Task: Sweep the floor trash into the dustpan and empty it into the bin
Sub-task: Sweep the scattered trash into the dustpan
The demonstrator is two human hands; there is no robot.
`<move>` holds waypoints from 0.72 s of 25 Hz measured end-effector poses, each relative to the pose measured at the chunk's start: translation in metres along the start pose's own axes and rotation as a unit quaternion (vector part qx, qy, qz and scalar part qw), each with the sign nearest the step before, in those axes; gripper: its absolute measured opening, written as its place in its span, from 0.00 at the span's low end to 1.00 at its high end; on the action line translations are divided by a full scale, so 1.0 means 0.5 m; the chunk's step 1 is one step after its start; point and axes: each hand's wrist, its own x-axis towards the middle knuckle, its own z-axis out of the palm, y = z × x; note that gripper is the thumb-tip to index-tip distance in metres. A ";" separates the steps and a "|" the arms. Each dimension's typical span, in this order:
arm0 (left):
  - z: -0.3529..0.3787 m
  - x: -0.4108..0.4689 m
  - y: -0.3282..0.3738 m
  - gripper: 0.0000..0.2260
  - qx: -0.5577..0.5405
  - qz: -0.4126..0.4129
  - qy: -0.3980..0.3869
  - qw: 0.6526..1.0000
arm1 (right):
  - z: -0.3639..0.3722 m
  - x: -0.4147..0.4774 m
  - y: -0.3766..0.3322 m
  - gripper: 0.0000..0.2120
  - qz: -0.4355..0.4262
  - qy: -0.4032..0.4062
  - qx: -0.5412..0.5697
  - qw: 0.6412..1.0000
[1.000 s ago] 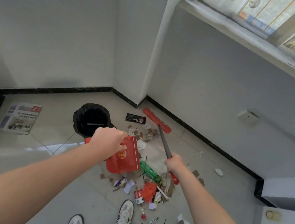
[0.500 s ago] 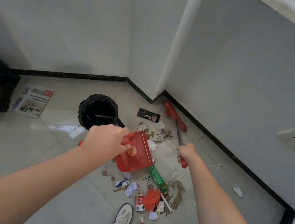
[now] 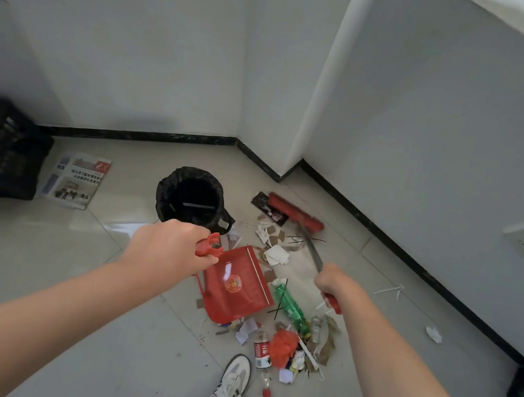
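left hand (image 3: 166, 248) still gripping red dustpan (image 3: 236, 290) handle, pan low beside trash pile (image 3: 284, 342); right hand (image 3: 336, 284) wrapped round broom (image 3: 297, 213), head now nudged onto black wrapper (image 3: 261, 201) near skirting; bin (image 3: 167, 193) just behind pan; bare tiles (image 3: 60, 257) left

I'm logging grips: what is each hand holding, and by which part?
The left hand grips the red dustpan by its handle; the right hand grips the broom by its shaft.

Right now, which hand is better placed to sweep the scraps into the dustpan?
Right. The right hand grips the broom, whose head lies beyond the scraps; the left hand only holds the dustpan.
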 end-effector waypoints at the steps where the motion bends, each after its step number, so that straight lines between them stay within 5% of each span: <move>1: -0.001 -0.017 -0.017 0.18 0.003 0.001 0.002 1.000 | 0.021 -0.026 0.011 0.16 -0.002 -0.008 -0.020 1.000; 7: -0.006 -0.104 -0.132 0.17 0.003 0.045 0.023 0.999 | 0.209 -0.193 0.075 0.18 0.000 -0.030 -0.128 0.991; 11: 0.019 -0.180 -0.235 0.14 0.035 0.087 0.031 0.995 | 0.353 -0.310 0.107 0.23 0.016 -0.054 -0.098 0.994; 18: 0.021 -0.276 -0.367 0.13 0.015 0.028 0.041 0.999 | 0.447 -0.453 0.145 0.20 -0.008 -0.002 -0.069 0.998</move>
